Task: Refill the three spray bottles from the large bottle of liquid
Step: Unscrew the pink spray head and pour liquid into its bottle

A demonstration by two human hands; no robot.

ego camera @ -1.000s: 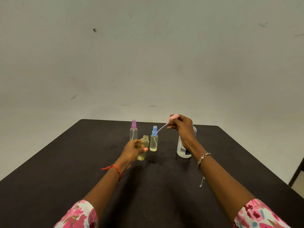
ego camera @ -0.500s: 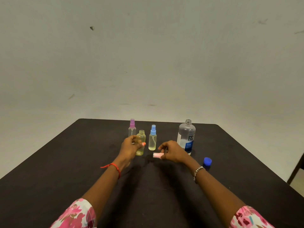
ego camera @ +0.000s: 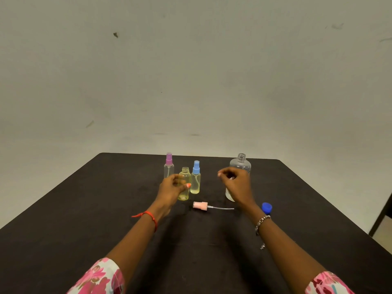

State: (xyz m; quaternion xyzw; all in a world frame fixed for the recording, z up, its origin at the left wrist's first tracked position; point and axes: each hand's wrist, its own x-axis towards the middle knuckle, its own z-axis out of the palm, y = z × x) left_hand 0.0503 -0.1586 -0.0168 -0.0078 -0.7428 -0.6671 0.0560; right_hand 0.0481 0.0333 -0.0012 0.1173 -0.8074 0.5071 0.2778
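Observation:
Three small spray bottles stand mid-table. The yellowish one (ego camera: 185, 179) has its neck uncovered, and my left hand (ego camera: 171, 188) grips its body. Its pink spray head (ego camera: 200, 205) with a thin tube lies on the table in front. The blue-capped bottle (ego camera: 195, 181) stands just right of it, the purple-capped one (ego camera: 169, 165) behind left. The large clear bottle (ego camera: 240, 164) stands uncapped at the right. My right hand (ego camera: 236, 183) hovers in front of it with fingers loosely curled, holding nothing.
A blue cap (ego camera: 266, 208) rests on the dark table (ego camera: 84, 219) right of my right wrist. A pale wall rises behind the table's far edge. A dark furniture leg (ego camera: 380, 215) shows at the right border.
My right hand carried the pink spray head down, laid it on the table, let go, and lifted toward the large bottle. My left hand kept its hold on the yellowish bottle.

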